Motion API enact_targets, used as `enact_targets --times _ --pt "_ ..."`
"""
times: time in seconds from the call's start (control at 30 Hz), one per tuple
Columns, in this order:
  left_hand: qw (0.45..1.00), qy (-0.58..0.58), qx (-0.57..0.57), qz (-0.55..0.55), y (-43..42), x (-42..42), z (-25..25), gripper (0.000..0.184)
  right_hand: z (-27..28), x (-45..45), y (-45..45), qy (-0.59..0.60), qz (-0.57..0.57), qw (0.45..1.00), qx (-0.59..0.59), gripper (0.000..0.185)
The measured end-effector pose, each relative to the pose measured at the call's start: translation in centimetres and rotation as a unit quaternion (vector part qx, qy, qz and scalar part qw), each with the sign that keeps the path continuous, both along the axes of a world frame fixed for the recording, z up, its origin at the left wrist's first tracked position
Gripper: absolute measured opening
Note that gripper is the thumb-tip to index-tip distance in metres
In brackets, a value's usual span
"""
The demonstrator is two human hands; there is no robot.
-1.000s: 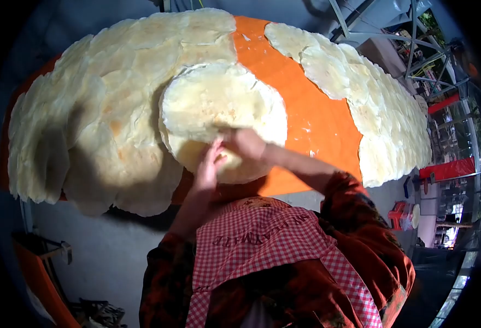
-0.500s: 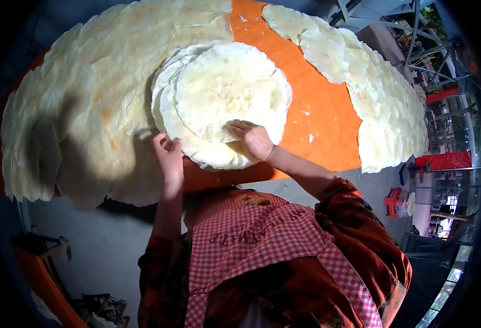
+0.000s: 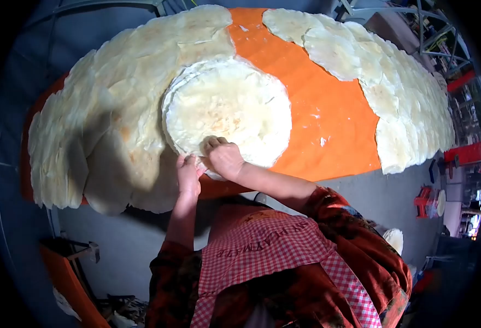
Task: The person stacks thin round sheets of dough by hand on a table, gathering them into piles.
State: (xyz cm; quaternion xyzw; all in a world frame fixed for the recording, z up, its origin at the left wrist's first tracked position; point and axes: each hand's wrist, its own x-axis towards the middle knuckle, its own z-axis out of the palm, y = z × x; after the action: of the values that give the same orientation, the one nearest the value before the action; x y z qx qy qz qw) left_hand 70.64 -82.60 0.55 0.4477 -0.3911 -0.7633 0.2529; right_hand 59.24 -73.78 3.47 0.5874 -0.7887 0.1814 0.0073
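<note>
A stack of round, pale flat sheets (image 3: 224, 104) lies on the orange table surface (image 3: 328, 126), partly over the overlapping sheets (image 3: 136, 71) on the left. My left hand (image 3: 188, 175) pinches the near left edge of the stack, fingers together. Just to its right, my right hand (image 3: 224, 158) rests on top of the stack near that same edge, with its fingers curled down. Whether the right fingers grip a sheet is hidden from view.
More overlapping pale sheets (image 3: 399, 98) cover the right side of the table. A red stool (image 3: 423, 202) stands on the floor at the right. Metal frames rise behind the table, and an orange-sided object (image 3: 74, 287) is at the lower left.
My left hand has moved right, onto the stack's near edge. My right hand has shifted left and its fingers have curled. The top sheet now lies more evenly over the stack.
</note>
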Motion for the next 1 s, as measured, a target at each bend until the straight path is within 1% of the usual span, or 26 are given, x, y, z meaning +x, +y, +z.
enact_targets --times 0.03,0.07,0.17,0.2,0.23,0.3,0.33,0.37,0.4,0.43,0.47,0.5,0.53,0.57,0.63,0.67,0.7,0.77,0.8,0.83,0.9,0.97,1.0 --pt "1.000 0.015 0.001 -0.010 -0.2 0.0 -0.2 0.030 0.2 0.3 -0.3 0.007 -0.002 1.000 0.017 0.037" --pt "1.000 0.007 -0.010 -0.014 -0.2 0.0 -0.2 0.031 1.5 0.7 0.2 -0.029 0.016 0.997 0.072 0.044" --pt "0.997 0.053 0.057 0.012 -0.2 0.5 0.0 0.035 0.3 1.5 1.1 0.016 0.001 0.999 -0.039 0.056" --pt "0.991 0.110 0.079 -0.014 -0.8 0.6 -1.8 0.039 0.3 1.7 1.4 0.035 -0.001 0.999 -0.033 0.063" --pt "0.985 0.133 0.096 -0.045 -0.7 0.8 -0.7 0.042 0.7 1.8 1.2 -0.036 -0.020 0.999 -0.008 0.061" --pt "0.974 0.186 0.072 -0.108 -1.0 0.6 -1.5 0.043 2.0 1.1 0.2 -0.177 -0.063 0.982 0.034 0.059" --pt "0.981 0.141 0.071 -0.109 -0.4 0.6 1.5 0.046 3.4 0.4 -0.5 -0.145 -0.080 0.986 0.039 0.040" --pt "0.976 0.147 0.012 -0.158 -1.1 0.5 -0.1 0.051 3.5 -2.2 -1.4 -0.148 -0.136 0.979 -0.028 0.017" --pt "0.976 0.131 0.011 -0.175 -1.3 0.4 -1.1 0.053 3.4 -8.5 -2.3 -0.156 -0.113 0.978 0.079 0.014" --pt "0.975 0.111 0.011 -0.193 -1.5 0.4 -1.9 0.054 5.5 -12.8 -3.2 -0.084 -0.127 0.988 0.022 0.017" --pt "0.973 0.101 -0.013 -0.207 -1.8 0.0 -2.7 0.055 10.2 -16.2 -3.4 -0.089 -0.120 0.989 0.014 0.019" --pt "0.970 0.090 -0.053 -0.220 -1.9 0.0 -1.9 0.055 16.5 -16.0 -3.9 -0.085 -0.204 0.975 -0.009 0.021" --pt "0.971 0.073 -0.094 -0.206 -2.2 -0.1 -2.0 0.052 20.6 -16.1 -4.2 0.089 -0.203 0.975 0.011 0.019" --pt "0.971 0.055 -0.135 -0.188 -2.7 -0.2 -2.2 0.050 22.7 -16.6 -3.7 0.167 -0.119 0.978 -0.042 0.020" --pt "0.960 0.009 -0.259 -0.107 -5.4 -0.1 -3.6 0.046 24.9 -12.6 -2.8 0.182 -0.104 0.977 -0.037 0.023" --pt "0.938 -0.017 -0.344 -0.028 -5.9 -0.3 -1.6 0.045 23.6 -10.9 -2.2 0.177 -0.102 0.978 -0.043 0.024" --pt "0.937 -0.066 -0.341 -0.031 -7.0 -0.3 -0.2 0.046 21.1 -9.4 -1.8 0.175 -0.099 0.978 -0.049 0.026" --pt "0.953 -0.058 -0.282 -0.088 -9.3 -1.2 -2.0 0.047 14.1 -6.5 -1.2 0.141 -0.057 0.975 -0.160 0.027" --pt "0.927 -0.126 -0.315 -0.160 -10.1 -0.9 0.0 0.048 9.9 -5.4 -0.9 0.098 -0.079 0.985 -0.121 0.027" --pt "0.917 -0.140 -0.332 -0.172 -10.7 -1.2 -0.5 0.049 6.3 -4.3 -0.4 0.082 -0.117 0.990 -0.020 0.030" --pt "0.890 -0.172 -0.373 -0.198 -11.7 -2.0 -2.0 0.051 0.4 -3.1 0.7 0.032 -0.112 0.990 0.081 0.033" --pt "0.870 -0.186 -0.421 -0.178 -12.4 -2.6 -2.6 0.049 -1.5 -2.3 1.1 0.012 -0.091 0.996 -0.019 0.031" --pt "0.862 -0.195 -0.435 -0.173 -12.7 -2.8 -3.0 0.047 -2.2 -2.7 1.2 0.006 -0.113 0.994 0.000 0.031"
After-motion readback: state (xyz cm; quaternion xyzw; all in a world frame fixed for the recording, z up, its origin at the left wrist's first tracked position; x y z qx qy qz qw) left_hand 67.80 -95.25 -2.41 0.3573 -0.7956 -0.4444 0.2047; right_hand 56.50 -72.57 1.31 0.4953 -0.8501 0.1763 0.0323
